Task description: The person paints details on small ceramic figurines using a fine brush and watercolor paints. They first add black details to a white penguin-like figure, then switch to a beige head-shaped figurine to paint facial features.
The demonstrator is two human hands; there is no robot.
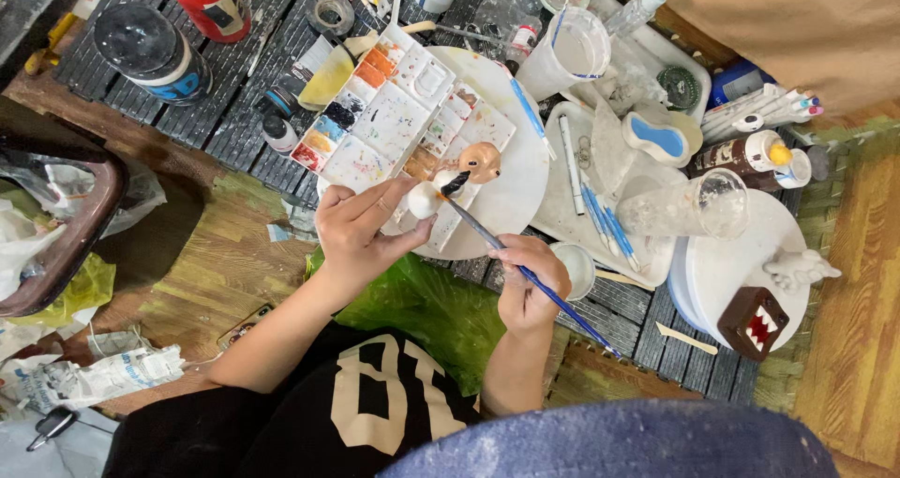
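My left hand [361, 227] holds a small white clay figurine [427, 197] with a tan rounded head [484, 160], over a round white turntable [520, 173]. My right hand [528, 283] grips a blue-handled paintbrush [553, 295]. Its dark tip [456, 185] touches the figurine between the white part and the tan head. A white paint palette [398, 112] with several coloured wells lies just beyond the figurine.
A white tray [562, 206] with blue brushes and a clear cup [689, 206] lies to the right. A brown toothed box figure [753, 321] and a white figurine [799, 270] sit on a white disc. Paint jars, bottles and a plastic beaker [569, 52] crowd the dark slatted table. A green bag [427, 305] covers my lap.
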